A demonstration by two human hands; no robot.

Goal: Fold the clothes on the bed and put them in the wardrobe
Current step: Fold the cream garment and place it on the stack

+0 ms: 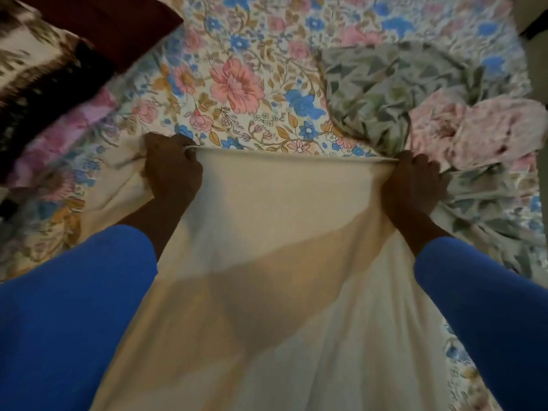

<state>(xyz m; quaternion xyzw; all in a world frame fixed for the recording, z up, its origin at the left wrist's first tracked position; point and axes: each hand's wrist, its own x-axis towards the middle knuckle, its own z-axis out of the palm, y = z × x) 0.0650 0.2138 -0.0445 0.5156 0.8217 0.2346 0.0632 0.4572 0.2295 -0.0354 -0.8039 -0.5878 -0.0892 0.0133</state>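
Cloth: plain cream cloth point(281, 232), pulled taut between both hands. Its top edge runs in a straight line across the bed, and the rest drapes down toward the person, filling the lower middle of the view.
Left hand: the left hand point(173, 170) is clenched round the cloth's upper left corner, fingers curled over the hem with fabric bunched in the fist.
Right hand: the right hand point(413, 185) grasps the upper right corner, knuckles up, with the hem gathered under its fingers.
Arms: bright blue sleeves point(74, 307) reach in from both lower corners and stop at the wrists.
Bed: a floral bedsheet point(237, 78) in pink, blue and tan on white lies under everything.
Pile on the right: a crumpled grey-green leaf-print garment point(379, 93) sits on the sheet just beyond the right hand. A pink flowered garment point(474, 129) is heaped against its right side, touching it.
Far left: a dark red pillow point(103, 25) lies in the top corner, with a blurred brown-and-white cushion point(32, 69) beside it.
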